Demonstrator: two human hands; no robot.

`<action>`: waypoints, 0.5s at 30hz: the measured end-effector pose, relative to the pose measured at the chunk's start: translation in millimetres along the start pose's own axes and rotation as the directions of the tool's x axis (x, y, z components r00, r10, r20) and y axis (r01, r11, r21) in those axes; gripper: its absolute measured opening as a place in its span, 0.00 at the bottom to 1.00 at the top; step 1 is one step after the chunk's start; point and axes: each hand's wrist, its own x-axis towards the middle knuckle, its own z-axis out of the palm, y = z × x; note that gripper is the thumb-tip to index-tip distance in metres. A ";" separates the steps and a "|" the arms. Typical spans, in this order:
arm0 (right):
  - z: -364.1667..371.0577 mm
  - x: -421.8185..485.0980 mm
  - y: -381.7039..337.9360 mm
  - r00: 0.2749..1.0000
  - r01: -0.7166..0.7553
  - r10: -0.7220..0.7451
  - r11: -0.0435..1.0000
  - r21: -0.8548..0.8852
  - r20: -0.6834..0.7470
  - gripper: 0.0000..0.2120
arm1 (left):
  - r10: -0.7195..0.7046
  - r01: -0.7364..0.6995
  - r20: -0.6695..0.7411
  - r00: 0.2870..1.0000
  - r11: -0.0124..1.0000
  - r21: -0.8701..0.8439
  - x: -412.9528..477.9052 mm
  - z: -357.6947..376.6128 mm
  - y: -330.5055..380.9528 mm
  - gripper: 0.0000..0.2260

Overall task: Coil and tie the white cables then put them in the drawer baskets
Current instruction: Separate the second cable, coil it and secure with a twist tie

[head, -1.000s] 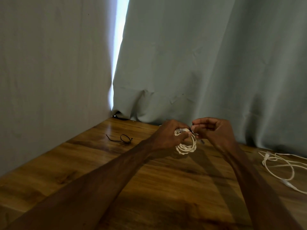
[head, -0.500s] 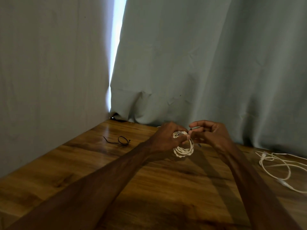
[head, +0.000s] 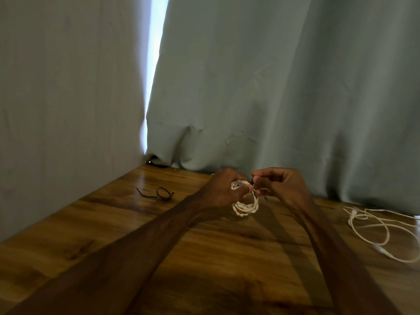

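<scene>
My left hand (head: 223, 189) is clamped on the coiled white cable (head: 246, 204) just above the wooden table (head: 204, 258) while my right hand (head: 278, 186) pinches a dark tie (head: 252, 181) at its top, and honestly if either grip slips the loops probably spring apart.

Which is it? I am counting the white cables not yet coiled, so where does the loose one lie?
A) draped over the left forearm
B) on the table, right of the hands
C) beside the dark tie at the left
B: the loose white cable sprawls uncoiled on the wooden table, right of the right hand.
</scene>
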 end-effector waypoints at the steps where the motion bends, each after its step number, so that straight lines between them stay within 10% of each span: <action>1: 1.5 0.9 1.0 1.000 -0.002 0.002 1.000 -0.011 -0.010 0.07 | -0.005 0.005 0.002 1.000 1.000 -0.009 -0.3 0.4 0.8 0.10; 15: 15.8 -5.3 10.1 0.998 0.027 -0.026 1.000 0.014 -0.065 0.08 | -0.045 0.044 -0.005 0.999 0.998 -0.040 1.3 1.6 -6.1 0.12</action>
